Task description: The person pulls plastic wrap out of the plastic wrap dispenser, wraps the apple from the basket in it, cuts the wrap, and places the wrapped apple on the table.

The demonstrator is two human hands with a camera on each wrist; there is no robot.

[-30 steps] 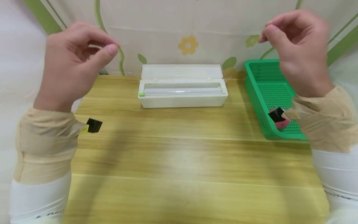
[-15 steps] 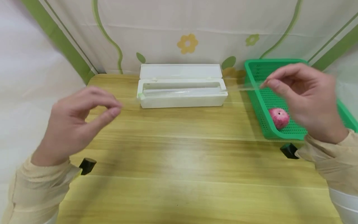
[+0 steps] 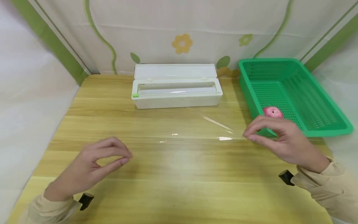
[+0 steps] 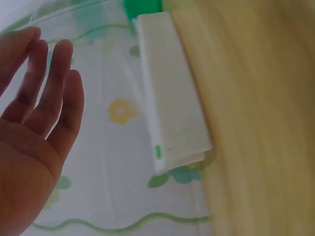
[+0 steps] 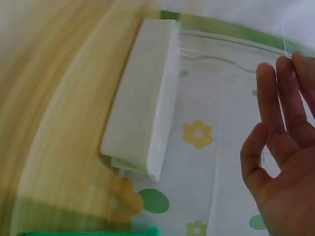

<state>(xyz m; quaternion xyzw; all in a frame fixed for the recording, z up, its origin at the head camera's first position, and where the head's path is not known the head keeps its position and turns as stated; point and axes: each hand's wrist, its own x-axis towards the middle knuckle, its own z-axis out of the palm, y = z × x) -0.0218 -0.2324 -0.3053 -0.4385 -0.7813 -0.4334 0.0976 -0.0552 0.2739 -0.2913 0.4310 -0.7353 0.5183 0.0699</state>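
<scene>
A sheet of clear cling film (image 3: 224, 138) is drawn out toward me from an open white dispenser box (image 3: 177, 102), glinting above the table. The film roll (image 3: 179, 91) lies inside the box. My left hand (image 3: 95, 166) pinches the film's near left corner between thumb and forefinger. On the other side, my right hand (image 3: 282, 141) pinches the near right corner, just in front of the green basket. Both wrist views show thumb and forefinger together and the other fingers raised. Most of the film is hard to make out because it is transparent.
A green plastic basket (image 3: 321, 99) stands at the right and holds a pink round fruit (image 3: 273, 112), partly hidden by the basket wall. The box's lid (image 3: 175, 71) is raised at the back. A flowered curtain (image 3: 151, 31) hangs behind the wooden table (image 3: 173, 193).
Both hands have come down and toward me from above the box's level, pulling film out of the dispenser. The fruit in the basket, earlier covered by the right wrist, now shows.
</scene>
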